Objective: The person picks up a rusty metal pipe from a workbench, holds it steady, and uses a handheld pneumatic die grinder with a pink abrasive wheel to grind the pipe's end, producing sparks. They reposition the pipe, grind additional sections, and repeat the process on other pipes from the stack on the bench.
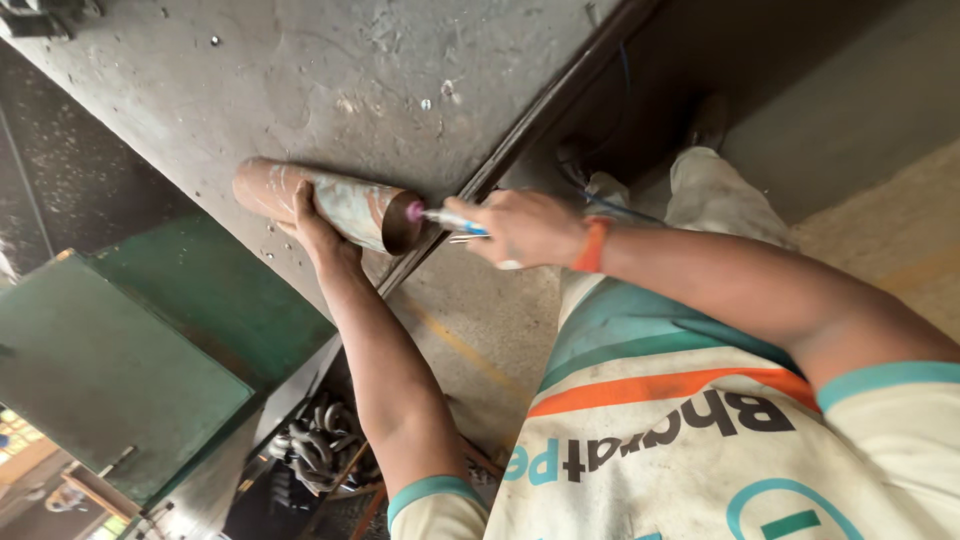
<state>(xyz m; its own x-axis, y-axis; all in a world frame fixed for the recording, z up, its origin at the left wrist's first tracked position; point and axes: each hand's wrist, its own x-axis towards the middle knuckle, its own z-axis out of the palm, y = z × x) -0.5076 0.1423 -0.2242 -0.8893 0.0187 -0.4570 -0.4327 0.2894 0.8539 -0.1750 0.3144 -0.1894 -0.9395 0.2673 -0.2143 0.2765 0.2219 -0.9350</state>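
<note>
A rusty metal pipe (340,205) lies on a grey steel worktable (320,70), its open end over the table's edge. My left hand (312,225) presses on the pipe's side and holds it down. My right hand (520,228), with an orange band at the wrist, grips a slim grinding tool (450,220). The tool's small pink stone tip (414,211) sits at the rim of the pipe's open end. A thin blue hose (620,208) trails back from the tool past my wrist.
A green metal cabinet (130,370) stands below the table at left. A pile of heavy steel chain (315,445) lies beneath the table edge. My legs and a dark shoe (705,125) are on the concrete floor (480,320) at right.
</note>
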